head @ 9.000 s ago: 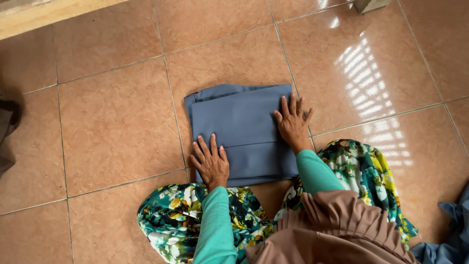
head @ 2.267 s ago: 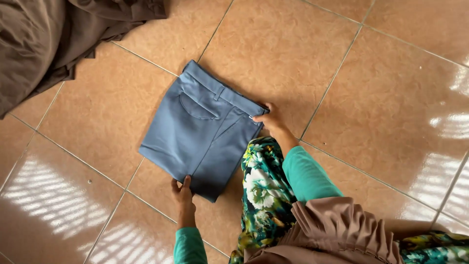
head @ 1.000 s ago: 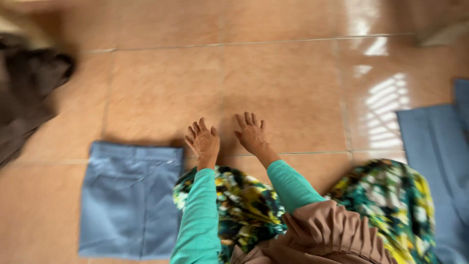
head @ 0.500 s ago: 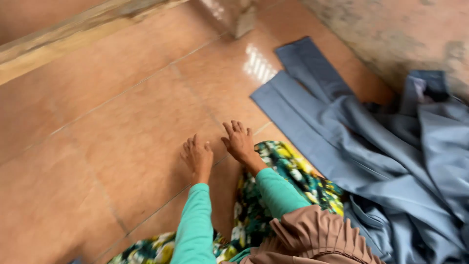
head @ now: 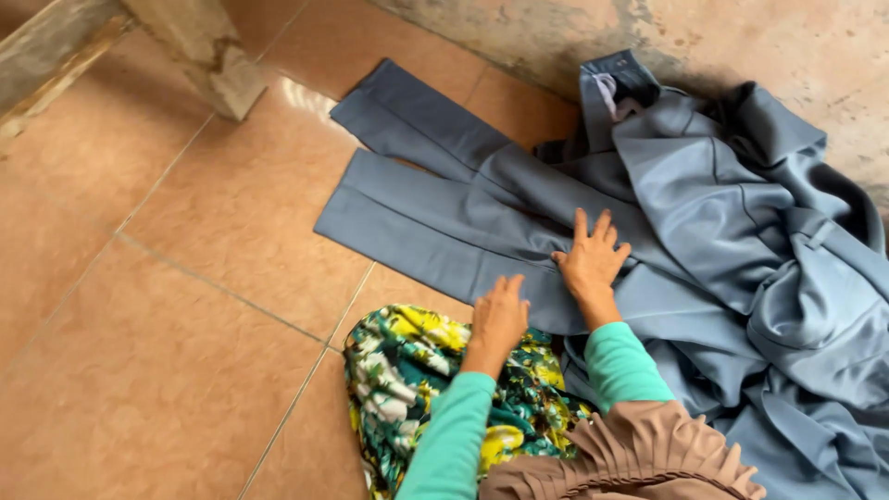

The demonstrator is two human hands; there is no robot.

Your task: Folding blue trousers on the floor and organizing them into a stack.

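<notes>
On terracotta floor tiles (head: 185,306), both hands, left (head: 500,315) and right (head: 590,259), press flat, fingers open, on crumpled blue-grey cotton trousers (head: 444,231).

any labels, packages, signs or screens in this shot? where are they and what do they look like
No packages, signs or screens in view.
Possible label: a small white patch inside the waistband of the blue-grey trousers, top of the heap by the wall; too small to tell if it is a tag or lining.
Both hands, left hand and right hand, rest flat on the trousers.
</notes>
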